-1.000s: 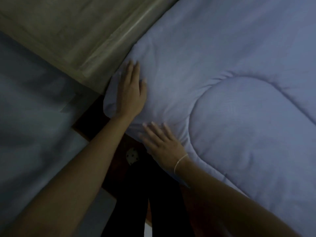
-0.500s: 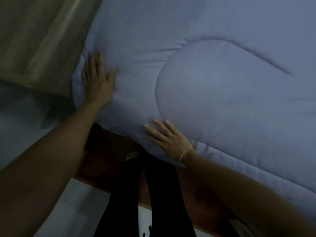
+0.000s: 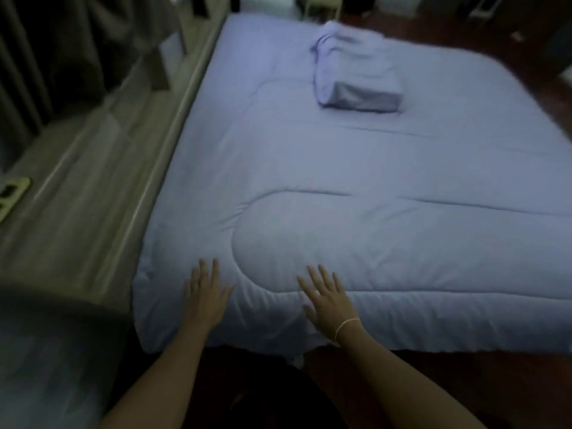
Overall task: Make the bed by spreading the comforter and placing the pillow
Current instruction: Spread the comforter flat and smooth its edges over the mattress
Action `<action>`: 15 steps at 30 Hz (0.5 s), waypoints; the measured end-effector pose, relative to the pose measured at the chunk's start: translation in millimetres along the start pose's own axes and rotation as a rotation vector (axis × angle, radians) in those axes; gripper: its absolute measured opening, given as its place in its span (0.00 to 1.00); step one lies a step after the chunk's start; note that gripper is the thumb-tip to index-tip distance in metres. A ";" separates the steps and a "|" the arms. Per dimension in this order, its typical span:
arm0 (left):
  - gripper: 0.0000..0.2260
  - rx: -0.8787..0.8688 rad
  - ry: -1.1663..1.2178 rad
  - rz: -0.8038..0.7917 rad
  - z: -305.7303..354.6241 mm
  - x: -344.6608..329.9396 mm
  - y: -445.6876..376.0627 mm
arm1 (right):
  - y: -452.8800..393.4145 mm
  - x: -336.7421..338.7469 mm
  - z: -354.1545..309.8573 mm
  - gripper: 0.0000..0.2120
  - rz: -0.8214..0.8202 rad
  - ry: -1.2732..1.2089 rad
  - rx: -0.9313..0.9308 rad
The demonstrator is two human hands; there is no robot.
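Observation:
A pale lavender quilted comforter (image 3: 356,187) lies spread flat over the whole bed, its near edge hanging just past the mattress. My left hand (image 3: 205,292) rests palm down with straight fingers on the comforter near its front left corner. My right hand (image 3: 328,298), a thin band at its wrist, lies flat beside it over a curved quilting seam. A pillow (image 3: 356,75) in a matching case sits on top of the comforter toward the far middle of the bed, its open end facing me.
A grey wooden ledge (image 3: 93,181) runs along the bed's left side, with a power strip (image 3: 12,193) at its left edge and dark curtains (image 3: 46,57) behind. Dark reddish floor (image 3: 541,88) shows to the right and beyond the bed.
The view has lifted from the near corner to take in the whole bed and the pillow. Both hands stay flat on the comforter, now side by side nearer the front edge.

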State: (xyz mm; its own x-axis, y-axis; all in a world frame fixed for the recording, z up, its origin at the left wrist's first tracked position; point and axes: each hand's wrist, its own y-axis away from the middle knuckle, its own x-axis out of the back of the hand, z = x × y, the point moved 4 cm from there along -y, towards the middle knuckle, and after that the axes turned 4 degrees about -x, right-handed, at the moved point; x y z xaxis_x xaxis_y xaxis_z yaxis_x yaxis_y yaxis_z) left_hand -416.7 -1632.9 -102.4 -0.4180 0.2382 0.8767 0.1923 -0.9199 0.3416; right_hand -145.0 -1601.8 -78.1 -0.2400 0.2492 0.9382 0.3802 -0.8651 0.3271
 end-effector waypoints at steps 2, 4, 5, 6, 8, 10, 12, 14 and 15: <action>0.32 -0.090 -0.009 0.052 30.2 19.7 -7.7 | 14.3 12.6 32.1 0.32 0.037 -0.044 -0.133; 0.32 -0.171 -0.002 0.095 63.8 40.2 -14.8 | 30.7 18.9 65.8 0.36 0.032 -0.095 -0.258; 0.32 -0.212 -0.007 0.112 80.4 48.6 -17.5 | 39.0 19.1 81.1 0.38 0.023 -0.127 -0.312; 0.32 -0.248 -0.007 0.134 95.7 55.7 -20.5 | 48.1 22.1 94.4 0.39 0.026 -0.166 -0.369; 0.32 -0.298 -0.016 0.166 123.6 65.9 -24.9 | 62.5 23.6 119.6 0.38 0.055 -0.247 -0.455; 0.32 -0.351 -0.027 0.175 154.5 66.8 -27.5 | 78.3 18.2 149.8 0.36 0.079 -0.289 -0.536; 0.32 -0.395 -0.038 0.171 180.1 61.5 -29.1 | 90.6 11.7 178.1 0.35 0.118 -0.320 -0.617; 0.32 -0.438 -0.078 0.148 213.6 47.6 -31.0 | 106.0 1.1 210.7 0.35 0.133 -0.347 -0.666; 0.32 -0.440 -0.097 0.137 223.8 41.2 -32.2 | 109.8 -1.2 221.6 0.35 0.138 -0.356 -0.669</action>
State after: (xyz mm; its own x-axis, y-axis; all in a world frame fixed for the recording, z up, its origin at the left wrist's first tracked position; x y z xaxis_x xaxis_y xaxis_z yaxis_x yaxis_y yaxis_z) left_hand -241.5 -1523.8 -1.5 -0.3261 0.1138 0.9385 -0.1633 -0.9846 0.0626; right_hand 94.9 -1600.7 -18.3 0.1149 0.1467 0.9825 -0.2622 -0.9495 0.1725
